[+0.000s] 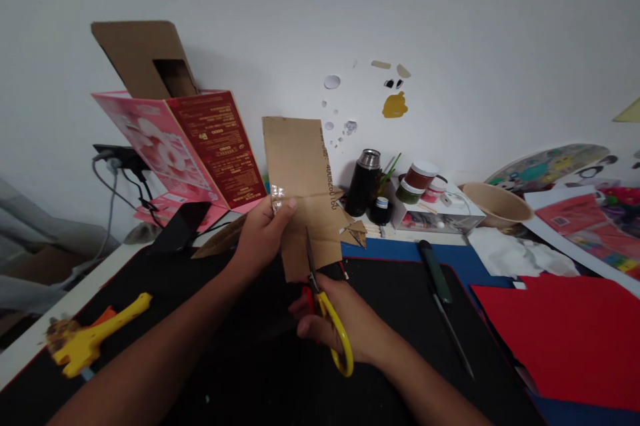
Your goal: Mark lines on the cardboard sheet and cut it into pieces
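A person's left hand (263,229) pinches a brown cardboard piece (297,159), thumb flat on its face, while the right hand (350,316) curls around the yellow-and-red handles of a pair of scissors (330,311), whose blade lies against the lower part of the board. The cardboard stands raised above a black mat (390,293); black print runs sideways down its right edge, a row of digits that seems to end in "0160". Shiny clear tape glints beside the left thumb.

To the left, a black phone (181,229) lies near a pink-and-red box (215,149), its red panel lined with gold print too small to read, its pink panel picturing pale, rounded shapes. A yellow cut-out (95,339) rests at the counter's (103,283) near left.

Behind the hands stand a black bottle (363,183) with a metallic cap and, on a white box (453,216), several white-lidded jars (421,176), their labels illegible. To the right, a green-handled tool (435,273) lies on the mat, near a red sheet (575,339). Beyond, a reddish packet (575,216) carries a small square code, and a yellow shape (395,106) hangs on the white wall (250,13).
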Motion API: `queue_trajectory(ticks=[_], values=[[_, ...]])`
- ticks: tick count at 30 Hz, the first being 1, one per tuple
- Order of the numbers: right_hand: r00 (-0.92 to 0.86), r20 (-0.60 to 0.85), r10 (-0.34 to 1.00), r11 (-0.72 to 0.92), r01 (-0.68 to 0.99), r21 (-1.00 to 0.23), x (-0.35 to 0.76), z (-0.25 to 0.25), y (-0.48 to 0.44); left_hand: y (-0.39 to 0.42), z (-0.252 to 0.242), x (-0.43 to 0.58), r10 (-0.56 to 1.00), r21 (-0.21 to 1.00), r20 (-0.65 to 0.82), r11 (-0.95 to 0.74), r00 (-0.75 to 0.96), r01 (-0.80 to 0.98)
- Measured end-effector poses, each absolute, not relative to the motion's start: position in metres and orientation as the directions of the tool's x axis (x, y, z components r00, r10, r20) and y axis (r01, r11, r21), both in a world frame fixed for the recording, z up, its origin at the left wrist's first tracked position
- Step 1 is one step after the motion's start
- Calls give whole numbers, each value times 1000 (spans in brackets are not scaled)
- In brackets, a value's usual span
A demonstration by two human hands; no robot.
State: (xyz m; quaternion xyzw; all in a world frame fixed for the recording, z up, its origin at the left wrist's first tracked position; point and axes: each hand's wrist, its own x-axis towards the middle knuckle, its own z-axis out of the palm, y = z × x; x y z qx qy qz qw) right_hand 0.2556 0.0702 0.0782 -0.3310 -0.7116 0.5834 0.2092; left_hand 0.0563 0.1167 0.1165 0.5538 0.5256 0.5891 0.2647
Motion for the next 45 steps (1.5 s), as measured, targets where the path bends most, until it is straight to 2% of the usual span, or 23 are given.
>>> queue_trajectory(ticks=[4,9,19,36,45], values=[[-683,-28,730,174,226,-958,256,75,70,117,116,57,895,899,386,-311,-225,309],[-616,-62,786,96,221,-971,250,62,70,118,112,60,893,894,398,-327,-209,306],[-537,-100,837,65,280,-958,246,65,69,118,107,63,882,898,409,-344,-233,274],[-472,-115,874,58,337,-940,243,60,68,120,98,63,880,906,397,-331,-262,262],[-426,-185,886,-10,380,-925,241,66,68,119,98,64,888,918,378,-322,-260,233]])
